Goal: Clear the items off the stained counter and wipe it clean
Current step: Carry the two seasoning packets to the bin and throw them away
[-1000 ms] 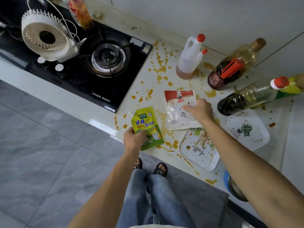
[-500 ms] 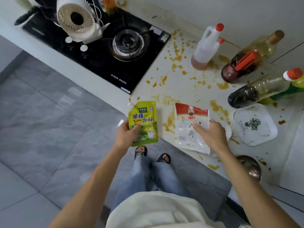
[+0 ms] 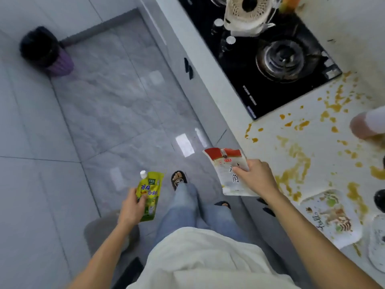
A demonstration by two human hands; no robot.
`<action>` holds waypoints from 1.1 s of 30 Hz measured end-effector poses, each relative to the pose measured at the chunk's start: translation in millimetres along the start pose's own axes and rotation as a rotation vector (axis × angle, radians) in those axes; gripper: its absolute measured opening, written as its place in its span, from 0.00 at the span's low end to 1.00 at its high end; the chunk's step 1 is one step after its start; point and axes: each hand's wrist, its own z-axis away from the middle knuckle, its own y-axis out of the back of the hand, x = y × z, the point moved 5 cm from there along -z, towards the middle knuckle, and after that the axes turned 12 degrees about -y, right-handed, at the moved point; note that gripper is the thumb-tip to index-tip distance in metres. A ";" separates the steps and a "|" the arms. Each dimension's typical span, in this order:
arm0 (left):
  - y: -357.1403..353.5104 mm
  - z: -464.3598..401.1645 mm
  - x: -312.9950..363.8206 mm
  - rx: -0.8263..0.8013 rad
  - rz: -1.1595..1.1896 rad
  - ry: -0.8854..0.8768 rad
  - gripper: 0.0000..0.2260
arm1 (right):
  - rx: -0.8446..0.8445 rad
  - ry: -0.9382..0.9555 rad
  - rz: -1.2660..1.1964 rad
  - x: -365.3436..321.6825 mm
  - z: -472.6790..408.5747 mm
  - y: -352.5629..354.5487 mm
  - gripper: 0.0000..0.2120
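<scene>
My left hand grips a yellow-green spouted seasoning pouch out over the grey floor. My right hand holds a white spice packet with a red top just off the counter's front edge. The white counter at the right is spattered with orange-brown stains. On it lie a white tray with printed pictures, another white tray at the right edge, and the base of a clear plastic bottle.
A black gas hob sits at the top right with a white round fan on it. A purple bin with a black bag stands on the floor at the upper left. My legs and sandals are below.
Both hands have lifted their packets off the counter and swung them left, out over the floor. My view has turned left, so the bottles are mostly out of frame and the bin shows.
</scene>
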 end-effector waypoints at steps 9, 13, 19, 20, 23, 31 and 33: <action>63.4 -25.4 -85.5 0.052 0.138 0.232 0.05 | -0.029 0.097 0.276 -136.5 -48.2 -46.1 0.09; 94.3 -70.3 -64.6 0.081 0.185 0.203 0.07 | -0.033 0.044 0.384 -144.0 -71.2 -56.9 0.12; 145.1 -159.5 -10.0 0.159 0.240 0.119 0.07 | -0.090 -0.088 0.447 -137.3 -114.9 -67.5 0.12; 153.5 -173.7 -3.1 0.172 0.259 0.117 0.07 | -0.100 -0.106 0.453 -139.5 -123.3 -68.0 0.12; 175.5 -213.2 11.9 0.199 0.291 0.106 0.04 | -0.126 -0.105 0.475 -160.8 -155.6 -70.2 0.12; 217.6 -251.7 -2.5 0.255 0.345 0.265 0.04 | -0.186 0.008 0.558 -314.0 -255.2 -68.2 0.13; 222.5 -249.9 -14.0 0.245 0.347 0.338 0.04 | -0.199 0.062 0.538 -373.6 -273.3 -70.2 0.11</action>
